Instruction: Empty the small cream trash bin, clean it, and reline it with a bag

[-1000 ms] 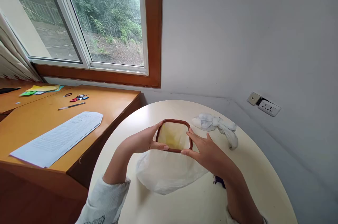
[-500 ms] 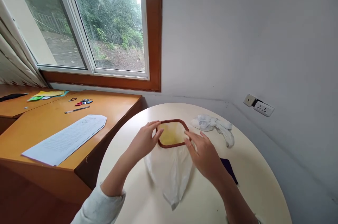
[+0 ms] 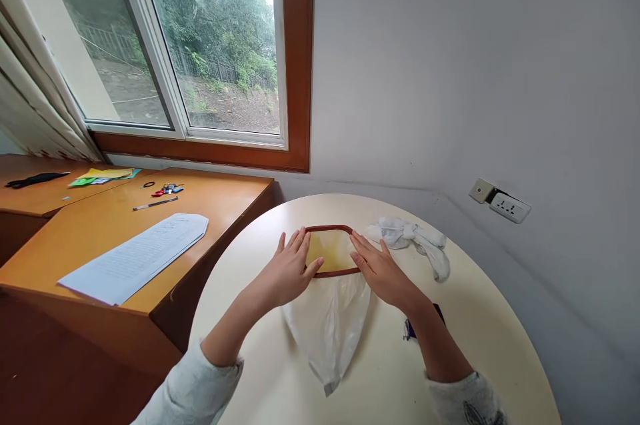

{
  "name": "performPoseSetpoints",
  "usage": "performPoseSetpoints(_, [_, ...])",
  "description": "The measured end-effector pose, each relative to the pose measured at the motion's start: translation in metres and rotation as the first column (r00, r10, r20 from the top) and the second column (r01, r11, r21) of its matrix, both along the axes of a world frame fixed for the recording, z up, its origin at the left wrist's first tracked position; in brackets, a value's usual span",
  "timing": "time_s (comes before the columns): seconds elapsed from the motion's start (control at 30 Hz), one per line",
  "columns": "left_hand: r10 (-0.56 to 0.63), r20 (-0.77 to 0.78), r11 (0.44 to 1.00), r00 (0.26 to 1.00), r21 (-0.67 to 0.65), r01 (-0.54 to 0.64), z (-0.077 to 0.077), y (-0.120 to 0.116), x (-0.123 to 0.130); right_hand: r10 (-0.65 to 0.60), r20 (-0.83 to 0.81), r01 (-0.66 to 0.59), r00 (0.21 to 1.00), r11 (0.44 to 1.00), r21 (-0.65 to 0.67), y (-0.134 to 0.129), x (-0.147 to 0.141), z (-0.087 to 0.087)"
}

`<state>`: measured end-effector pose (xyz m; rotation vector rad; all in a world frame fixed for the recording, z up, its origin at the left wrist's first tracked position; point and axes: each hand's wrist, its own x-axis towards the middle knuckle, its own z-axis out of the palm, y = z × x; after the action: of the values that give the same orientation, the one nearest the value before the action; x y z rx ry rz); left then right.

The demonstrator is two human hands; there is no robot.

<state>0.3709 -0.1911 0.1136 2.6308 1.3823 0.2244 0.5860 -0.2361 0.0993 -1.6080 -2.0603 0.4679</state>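
A tray or shallow box with a reddish-brown rim [image 3: 336, 273] and a yellowish inside stands on the round cream table [image 3: 240, 265]. A thin white plastic bag [image 3: 327, 338] spreads from its near side toward me. My left hand [image 3: 287, 271] lies along the left side of the rim, fingers stretched, thumb over the near left corner. Against the right side rests my right hand [image 3: 383, 271], its fingers extended and thumb apart. Both palms face down and inward, and neither is wrapped round the rim.
A knotted white plastic bag [image 3: 410, 235] lies at the back right of the table. A dark purple item [image 3: 409, 329] is partly behind my right forearm. The wooden desk [image 3: 220, 195] at left holds papers [image 3: 140, 258], a pen [image 3: 155, 203] and keys [image 3: 167, 190].
My left hand has flattened and spread over the left rim. My right hand has shifted slightly and its fingers have straightened. The view has turned slightly left, and more of the purple item's fringe shows.
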Motion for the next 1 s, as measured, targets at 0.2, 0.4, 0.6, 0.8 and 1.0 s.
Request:
performPoseSetpoints(0.2, [-0.006, -0.022, 0.999, 1.000, 0.036, 0.007, -0.002, -0.001, 0.001, -0.002, -0.040, 0.003, 0.999, 1.000, 0.014, 0.002, 0.000, -0.005])
performPoseSetpoints(0.4, [-0.015, -0.012, 0.998, 1.000, 0.064, 0.015, -0.005, -0.002, 0.000, -0.026, -0.066, 0.030, 0.997, 0.998, 0.060, 0.006, -0.003, -0.012])
performPoseSetpoints(0.6, [-0.046, 0.033, 0.993, 0.998, 0.113, 0.042, -0.008, 0.000, -0.001, -0.050, -0.085, 0.060, 0.995, 0.992, 0.111, 0.006, -0.005, -0.018])
performPoseSetpoints(0.8, [-0.064, 0.063, 0.989, 0.996, 0.136, 0.055, -0.009, 0.000, -0.003, -0.071, -0.119, 0.089, 0.990, 0.985, 0.150, 0.005, -0.008, -0.021])
performPoseSetpoints(1.0, [-0.055, 0.027, 0.991, 0.998, 0.120, 0.051, -0.005, -0.001, -0.002, -0.112, -0.171, 0.138, 0.979, 0.980, 0.144, 0.004, -0.012, -0.023])
